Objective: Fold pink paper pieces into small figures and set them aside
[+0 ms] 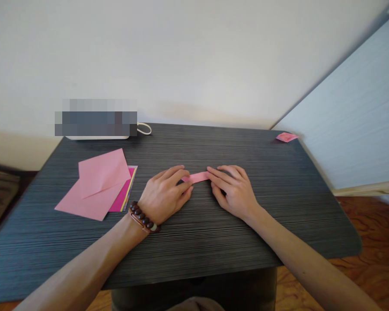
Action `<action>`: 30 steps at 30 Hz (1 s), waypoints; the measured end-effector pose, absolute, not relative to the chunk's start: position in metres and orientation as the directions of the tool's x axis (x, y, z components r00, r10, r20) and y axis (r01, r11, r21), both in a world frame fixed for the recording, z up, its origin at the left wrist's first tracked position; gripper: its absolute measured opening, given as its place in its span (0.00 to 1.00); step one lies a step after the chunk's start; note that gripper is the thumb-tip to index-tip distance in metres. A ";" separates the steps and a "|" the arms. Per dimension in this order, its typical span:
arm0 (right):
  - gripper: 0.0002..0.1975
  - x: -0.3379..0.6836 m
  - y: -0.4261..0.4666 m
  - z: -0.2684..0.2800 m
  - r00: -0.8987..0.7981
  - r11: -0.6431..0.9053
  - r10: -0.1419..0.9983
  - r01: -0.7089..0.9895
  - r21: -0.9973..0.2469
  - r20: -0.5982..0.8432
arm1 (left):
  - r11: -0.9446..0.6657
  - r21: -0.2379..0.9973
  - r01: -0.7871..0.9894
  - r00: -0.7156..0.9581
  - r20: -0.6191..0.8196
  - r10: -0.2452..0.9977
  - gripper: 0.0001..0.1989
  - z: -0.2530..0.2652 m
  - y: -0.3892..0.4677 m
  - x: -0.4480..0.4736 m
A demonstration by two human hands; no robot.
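Note:
A narrow folded strip of pink paper [199,177] lies near the middle of the dark table, running between my two hands. My left hand [165,190], with a beaded bracelet at the wrist, has its fingers and thumb closed on the strip's left end. At the other end, the fingertips of my right hand [235,190] press together on the paper, covering that end. To the left of my left hand are loose pink sheets of paper [105,172], overlapping a stack of coloured paper [121,198] with magenta and yellow showing.
A folded pink paper piece [287,137] sits at the table's [194,242] far right corner. Toward the back left stands a blurred-out object with a white base [97,138] and a white loop [145,128]. A wall borders the back, with a pale panel [353,112] at right.

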State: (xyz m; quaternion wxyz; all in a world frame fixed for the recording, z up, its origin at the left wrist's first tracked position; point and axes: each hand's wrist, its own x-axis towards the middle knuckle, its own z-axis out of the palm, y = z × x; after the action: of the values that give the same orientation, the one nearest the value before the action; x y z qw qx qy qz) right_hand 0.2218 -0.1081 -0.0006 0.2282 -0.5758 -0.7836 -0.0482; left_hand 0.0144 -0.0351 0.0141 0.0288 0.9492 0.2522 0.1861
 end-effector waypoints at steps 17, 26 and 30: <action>0.13 0.222 -0.112 -0.007 -0.161 0.248 0.872 0.959 -0.134 0.462 | -0.789 0.010 0.614 0.739 0.345 0.579 0.11 0.020 -0.047 0.014; 0.15 0.222 -0.100 -0.006 -0.063 0.204 0.920 0.919 -0.336 0.386 | -0.797 0.222 0.562 0.714 0.357 0.602 0.08 0.007 -0.035 0.019; 0.09 0.223 -0.098 -0.006 -0.073 0.234 0.928 0.877 -0.419 0.365 | -0.765 0.360 0.534 0.688 0.341 0.641 0.12 0.000 -0.024 0.023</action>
State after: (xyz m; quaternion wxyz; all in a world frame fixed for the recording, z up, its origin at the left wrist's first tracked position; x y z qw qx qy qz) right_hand 0.2231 -0.0980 -0.0064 0.2870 -0.6173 -0.7312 0.0443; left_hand 0.0231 -0.0237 0.0004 0.1167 0.9113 0.3223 0.2283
